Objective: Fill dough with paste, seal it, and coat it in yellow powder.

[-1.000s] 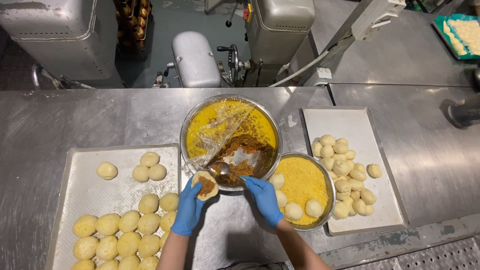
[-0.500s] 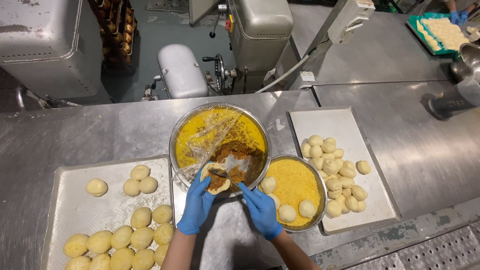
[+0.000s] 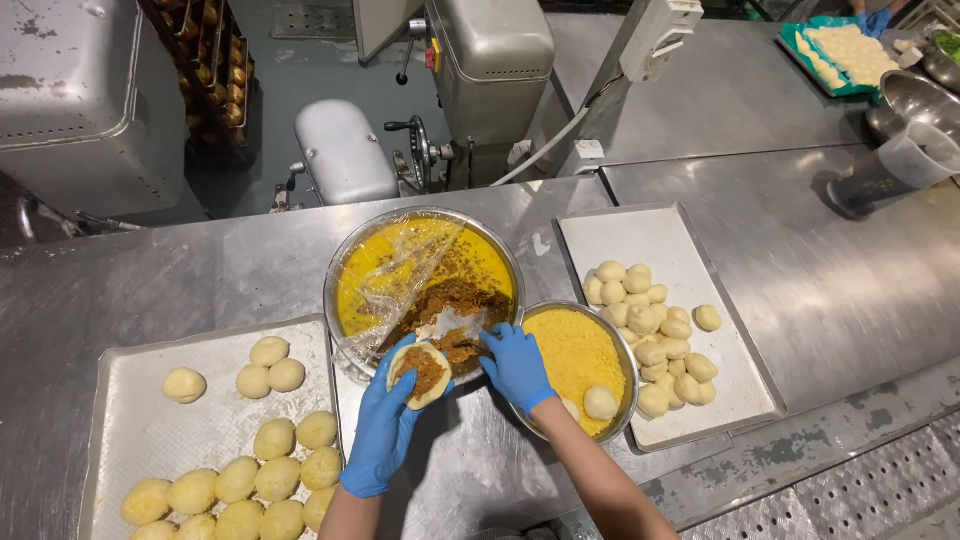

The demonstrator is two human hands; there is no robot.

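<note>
Flattened dough disc, topped with brown spiced filling, cupped in the left hand, blue-gloved, held just over the near rim of the large steel bowl. Right hand, also blue-gloved, fingers bent down into the brown filling at the bowl's near side; whether it pinches any filling cannot be told. Step, as judged: loading filling onto the dough; closing the disc around it would call for both hands. Bowl part-covered by loose plastic film. Right of it, smaller bowl of yellow crumbs holding two balls. Near left, tray of formed balls, cut off by the frame edge. Right, tray of plain dough pieces. Far machinery indistinct.
</note>
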